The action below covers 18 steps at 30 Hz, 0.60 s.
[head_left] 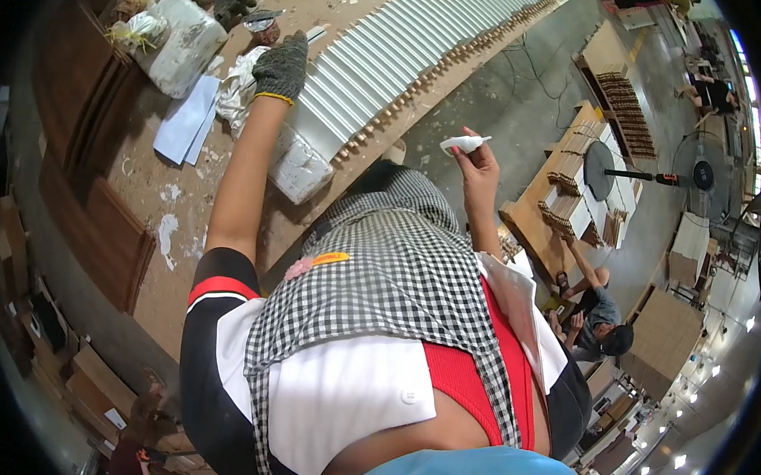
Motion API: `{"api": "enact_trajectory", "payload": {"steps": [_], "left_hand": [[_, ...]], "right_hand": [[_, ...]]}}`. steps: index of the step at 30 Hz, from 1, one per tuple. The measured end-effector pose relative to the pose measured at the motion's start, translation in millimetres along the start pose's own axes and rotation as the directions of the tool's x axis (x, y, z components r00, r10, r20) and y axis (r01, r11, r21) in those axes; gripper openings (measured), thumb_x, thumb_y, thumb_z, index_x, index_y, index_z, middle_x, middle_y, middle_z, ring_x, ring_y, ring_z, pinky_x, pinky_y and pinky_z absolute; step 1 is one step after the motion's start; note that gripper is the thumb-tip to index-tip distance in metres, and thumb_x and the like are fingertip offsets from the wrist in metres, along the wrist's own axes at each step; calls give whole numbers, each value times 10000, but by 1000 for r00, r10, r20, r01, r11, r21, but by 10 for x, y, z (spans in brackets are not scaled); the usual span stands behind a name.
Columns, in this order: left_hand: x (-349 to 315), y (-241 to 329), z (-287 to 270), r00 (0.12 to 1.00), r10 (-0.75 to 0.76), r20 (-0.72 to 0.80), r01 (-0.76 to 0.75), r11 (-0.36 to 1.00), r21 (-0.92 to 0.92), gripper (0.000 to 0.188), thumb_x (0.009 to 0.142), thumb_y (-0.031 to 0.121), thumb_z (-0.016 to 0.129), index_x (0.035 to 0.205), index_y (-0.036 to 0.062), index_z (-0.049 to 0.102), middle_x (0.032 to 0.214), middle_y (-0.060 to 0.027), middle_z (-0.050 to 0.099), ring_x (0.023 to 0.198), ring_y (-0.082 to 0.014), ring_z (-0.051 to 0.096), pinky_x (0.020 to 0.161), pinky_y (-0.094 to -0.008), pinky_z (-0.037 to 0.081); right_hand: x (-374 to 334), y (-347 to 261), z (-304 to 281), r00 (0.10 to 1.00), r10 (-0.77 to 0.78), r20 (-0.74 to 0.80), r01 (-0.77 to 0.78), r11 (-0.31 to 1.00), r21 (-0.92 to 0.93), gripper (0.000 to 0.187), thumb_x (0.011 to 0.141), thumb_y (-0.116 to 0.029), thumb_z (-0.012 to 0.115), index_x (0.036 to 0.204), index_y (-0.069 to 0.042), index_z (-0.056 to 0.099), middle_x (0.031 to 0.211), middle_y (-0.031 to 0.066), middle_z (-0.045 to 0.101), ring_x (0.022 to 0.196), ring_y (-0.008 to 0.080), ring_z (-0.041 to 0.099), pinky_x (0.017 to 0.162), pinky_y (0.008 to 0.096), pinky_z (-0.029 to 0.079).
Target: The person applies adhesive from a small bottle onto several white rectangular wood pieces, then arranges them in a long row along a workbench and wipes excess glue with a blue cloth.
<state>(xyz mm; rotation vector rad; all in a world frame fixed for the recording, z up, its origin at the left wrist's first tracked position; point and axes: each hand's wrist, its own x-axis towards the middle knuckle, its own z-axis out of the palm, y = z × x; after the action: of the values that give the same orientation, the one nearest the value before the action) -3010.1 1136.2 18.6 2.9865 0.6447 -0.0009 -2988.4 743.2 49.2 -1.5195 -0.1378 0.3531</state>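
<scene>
- We find the white pointed piece [464,144] just above and right of the middle of the frame, held up off the table [134,173] over the floor.
- Our bare right hand [480,167] grasps it between thumb and fingers, its narrow tip pointing right; we cannot tell whether it is a folded scrap or a small nozzled container.
- We judge it light, and probably soft enough to give under a hard squeeze, so a gentle pinch around its wider left part should suit it, leaving the tip free.
- Our gloved left hand [281,67] is at the upper left, back toward us, beside the small container [262,30]; its fingertips are hidden, so we cannot tell whether it grips anything.
- We see the silvery slats [398,62] in a long row from the centre toward the top right, near that glove, with wooden ends jutting along the lower right side.
- Each slat looks stiff and fairly light; the smooth faces may slip or mark, so we would take hold by the wooden ends.
- Left of the glove's wrist lies a crumpled white cloth [237,92], limp and easy to pinch anywhere; the white papers [186,120] beside it look thin and likely to crease, better lifted by an edge.
</scene>
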Motion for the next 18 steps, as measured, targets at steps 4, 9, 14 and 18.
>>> {"api": "enact_trajectory", "payload": {"steps": [4, 9, 14, 18], "left_hand": [[211, -113, 436, 996, -48, 74, 45, 998, 33, 414, 984, 181, 400, 1341, 6, 516, 1289, -223, 598, 1153, -352, 613, 953, -451, 495], [238, -248, 767, 992, -91, 90, 87, 995, 49, 388, 973, 166, 411, 1322, 22, 500, 1162, -226, 635, 1036, -360, 663, 857, -456, 542], [460, -116, 312, 901, -158, 404, 151, 987, 50, 513, 891, 169, 487, 1391, 54, 490, 1297, -240, 586, 1165, -386, 596, 990, -466, 474], [635, 92, -4, 961, 42, 274, -16, 995, -97, 558, 942, 367, 545, 1407, 63, 490, 1423, -189, 509, 1320, -335, 478, 1120, -394, 363]], "right_hand": [[124, -31, -62, 999, -26, -21, 27, 998, 54, 378, 913, 62, 616, 1287, 17, 584, 1064, 59, 670, 998, 119, 635, 874, 254, 513], [410, 45, -175, 999, 1, 33, -1, 1000, -16, 333, 924, 73, 593, 1255, 38, 587, 1079, 78, 668, 1011, 141, 639, 916, 275, 526], [785, 7, -339, 998, -9, 55, 9, 1000, 13, 316, 929, 75, 578, 1244, 46, 591, 1098, 89, 670, 1020, 147, 639, 912, 281, 535], [1097, 106, -462, 998, -4, 57, 4, 1000, -1, 276, 932, 63, 580, 1206, 53, 614, 1098, 86, 675, 1008, 134, 637, 897, 268, 527]]}}
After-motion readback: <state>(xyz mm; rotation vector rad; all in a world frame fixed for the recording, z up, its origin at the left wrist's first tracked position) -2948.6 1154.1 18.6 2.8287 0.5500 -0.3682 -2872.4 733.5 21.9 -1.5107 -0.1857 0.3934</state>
